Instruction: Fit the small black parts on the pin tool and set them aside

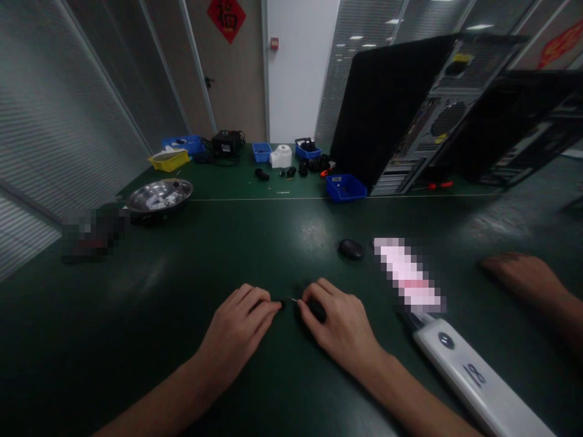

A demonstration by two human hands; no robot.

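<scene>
The left hand [241, 321] pinches a small black piece [283, 303] between finger and thumb, low over the green table [150, 328]. The right hand [348, 318] is curled around a black tool [317, 311], its thin metal tip pointing at the piece, just beside it. A black mouse [351, 249] sits farther back.

Computer towers [387, 109] at two o'clock and small blue bins [262, 156] of parts at twelve line a green table [136, 340] in an office-style electronics workshop, with slatted blinds [40, 127] at ten and a door [237, 91] at eleven.
</scene>
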